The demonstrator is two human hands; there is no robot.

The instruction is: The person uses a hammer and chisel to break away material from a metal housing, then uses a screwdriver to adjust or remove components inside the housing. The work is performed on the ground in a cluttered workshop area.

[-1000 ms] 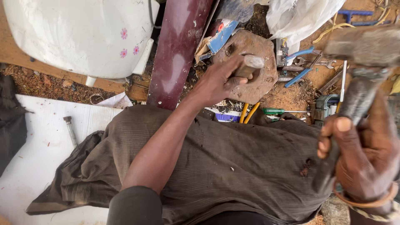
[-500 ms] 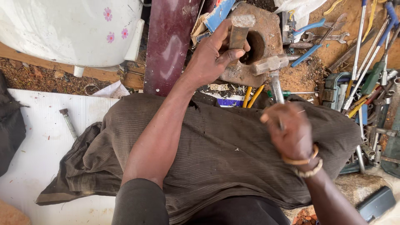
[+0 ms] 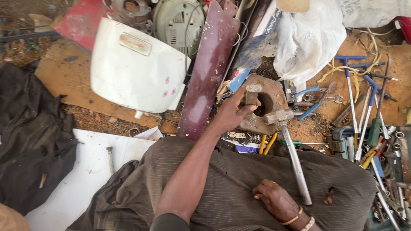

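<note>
Head cam: I see left hand clamped on small metal piece atop rusty block. Right hand on lap, fingers loose, beside hammer w/ head on block.

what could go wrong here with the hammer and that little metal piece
1. The left hand pinches the small metal piece on the rusty block, right beside the hammer head; a stray blow could hit the fingers.
2. The right hand lies open beside the handle, apparently not gripping it, so the hammer could slide off.
3. The piece sits at the edge of the block's hole and could drop in or skid away.
</note>
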